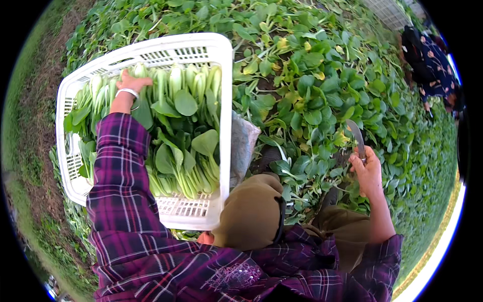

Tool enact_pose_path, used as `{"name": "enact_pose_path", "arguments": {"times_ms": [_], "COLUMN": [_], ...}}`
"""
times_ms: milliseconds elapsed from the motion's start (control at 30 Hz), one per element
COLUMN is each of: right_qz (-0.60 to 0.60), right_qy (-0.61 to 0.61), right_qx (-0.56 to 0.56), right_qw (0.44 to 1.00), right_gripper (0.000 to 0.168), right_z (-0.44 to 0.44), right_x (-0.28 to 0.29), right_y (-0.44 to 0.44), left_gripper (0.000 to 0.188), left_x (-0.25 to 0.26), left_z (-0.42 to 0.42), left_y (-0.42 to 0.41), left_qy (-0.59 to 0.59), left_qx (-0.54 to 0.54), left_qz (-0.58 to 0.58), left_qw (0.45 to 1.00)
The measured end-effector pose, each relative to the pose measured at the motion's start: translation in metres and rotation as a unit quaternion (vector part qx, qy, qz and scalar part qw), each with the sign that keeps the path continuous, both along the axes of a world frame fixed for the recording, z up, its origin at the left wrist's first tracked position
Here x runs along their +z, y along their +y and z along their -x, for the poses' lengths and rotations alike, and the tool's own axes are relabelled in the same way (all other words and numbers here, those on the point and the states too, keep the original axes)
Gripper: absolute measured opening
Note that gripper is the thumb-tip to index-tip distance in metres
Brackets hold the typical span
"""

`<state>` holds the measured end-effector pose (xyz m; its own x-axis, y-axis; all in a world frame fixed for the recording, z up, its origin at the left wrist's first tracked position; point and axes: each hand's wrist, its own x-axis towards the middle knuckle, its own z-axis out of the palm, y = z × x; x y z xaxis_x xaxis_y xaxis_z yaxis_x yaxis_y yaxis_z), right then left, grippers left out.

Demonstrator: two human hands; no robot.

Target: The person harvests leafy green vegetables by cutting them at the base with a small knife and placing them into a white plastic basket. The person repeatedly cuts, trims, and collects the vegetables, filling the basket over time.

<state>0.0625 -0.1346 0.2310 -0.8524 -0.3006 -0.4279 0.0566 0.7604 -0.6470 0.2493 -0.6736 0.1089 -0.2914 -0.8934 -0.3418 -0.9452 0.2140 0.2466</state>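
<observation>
My left hand [132, 83] reaches into a white plastic crate [226, 124] and rests on the pale stem ends of the bok choy [175, 80] along its far side. Its thumb points right; the fingertips are hidden among the stems, so whether they grip a head is unclear. A second row of bok choy [188, 181] lies on the near side, stems towards me and leaves meeting the far row in the middle. Off to the right, my right hand [368, 170] is closed around the handle of a curved-blade knife [356, 134], its tip pointing up and away over the growing plants.
Leafy green plants [313, 94], some with yellow leaves, cover the ground ahead and right. A greyish sack [241, 143] lies against the crate's right side. Another person [434, 68] bends at the far right near a second white crate [388, 13]. Bare soil [49, 102] runs along the left.
</observation>
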Motion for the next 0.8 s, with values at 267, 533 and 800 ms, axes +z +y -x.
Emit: {"name": "enact_pose_path", "arguments": {"times_ms": [267,533,800], "right_qz": [-0.081,-0.011,0.153], "right_qy": [-0.157,-0.217,-0.263], "right_qx": [-0.142,-0.139,-0.144], "right_qw": [0.974,0.966,0.941], "right_gripper": [0.016,0.017,0.019], "right_z": [0.077,0.126,0.134], "right_x": [-0.103,-0.204,-0.252], "right_y": [0.164,0.237,0.230], "left_gripper": [0.038,0.018,0.020], "left_x": [0.119,0.018,-0.098], "left_z": [0.115,0.219,0.332], "left_y": [0.176,0.523,0.589], "left_qy": [0.424,0.157,-0.020], "left_qx": [-0.242,-0.726,-0.662], "left_qz": [0.051,-0.241,-0.064], "left_qw": [0.872,0.625,0.747]}}
